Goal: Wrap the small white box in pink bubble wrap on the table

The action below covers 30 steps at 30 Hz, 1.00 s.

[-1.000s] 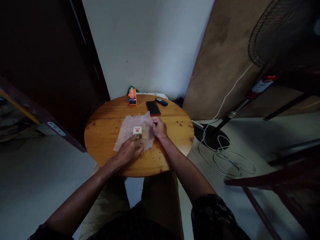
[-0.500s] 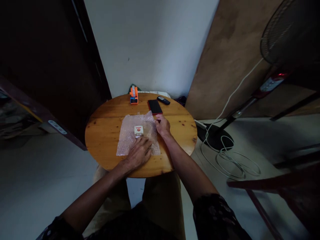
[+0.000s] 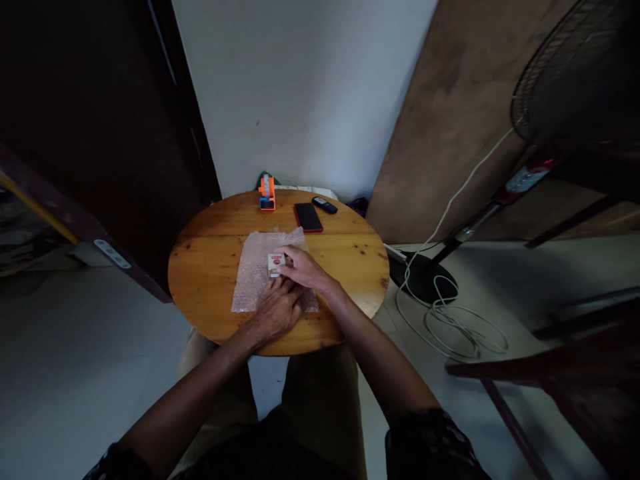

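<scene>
A small white box (image 3: pixel 275 265) with red print rests on a sheet of bubble wrap (image 3: pixel 249 280) spread over the round wooden table. My right hand (image 3: pixel 306 268) reaches in from the right, its index finger at the box's far edge and its thumb at the near right corner, gripping the box. My left hand (image 3: pixel 279 308) lies flat on the near part of the wrap, fingers stretched toward the box's near side. Whether the left fingertips touch the box is hard to see. The right hand covers the wrap's right part.
At the table's far side stand an orange and blue tape dispenser (image 3: pixel 267 193), a dark phone with red edges (image 3: pixel 309 218) and a small black keypad phone (image 3: pixel 325 205). A pedestal fan (image 3: pixel 425 277) and a loose white cable (image 3: pixel 453 327) occupy the floor at right.
My right hand has moved left from the wrap's far right corner onto the box. The corner it held is released. My left hand stays nearly where it was.
</scene>
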Available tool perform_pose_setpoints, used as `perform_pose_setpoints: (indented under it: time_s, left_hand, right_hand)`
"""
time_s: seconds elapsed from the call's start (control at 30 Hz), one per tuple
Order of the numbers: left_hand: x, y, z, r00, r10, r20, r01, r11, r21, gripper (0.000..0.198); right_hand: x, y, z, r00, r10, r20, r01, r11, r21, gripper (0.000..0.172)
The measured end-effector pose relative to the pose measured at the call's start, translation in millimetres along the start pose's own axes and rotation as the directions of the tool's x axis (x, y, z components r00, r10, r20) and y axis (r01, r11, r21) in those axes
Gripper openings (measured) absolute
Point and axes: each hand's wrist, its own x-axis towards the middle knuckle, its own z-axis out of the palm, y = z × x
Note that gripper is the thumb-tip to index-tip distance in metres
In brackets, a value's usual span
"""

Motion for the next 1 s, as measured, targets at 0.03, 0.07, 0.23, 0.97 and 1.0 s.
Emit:
perform_pose_setpoints:
  time_s: [0.03,0.07,0.23,0.97,1.0]
  left_hand:
    - [0,0,-0.7,1.0,-0.001,0.004,0.001,1.0,-0.001,0.052]
    - [0,1,-1.5,1.0,-0.002,0.008,0.002,1.0,-0.004,0.051]
    - [0,3,-4.0,0.999,-0.027,0.033,0.028,1.0,-0.014,0.043]
    - [25,-45,-44.3,0.993,-0.115,0.034,0.119,0.973,-0.2,0.053]
    - [30,-54,-46.8,0.989,-0.148,0.027,0.151,0.976,-0.156,0.052]
  right_hand:
    - [0,0,0,0.999,0.036,-0.037,-0.036,0.999,0.005,0.042]
    - [-1,1,-3,0.995,0.065,-0.081,-0.064,0.998,0.023,0.038]
    - [-26,21,-49,0.901,0.106,-0.42,-0.136,0.99,-0.042,0.033]
    - [-14,24,-19,0.999,0.021,-0.028,-0.031,0.899,-0.436,0.042]
    - [-9,25,-19,0.999,0.025,-0.023,-0.032,0.891,-0.454,0.043]
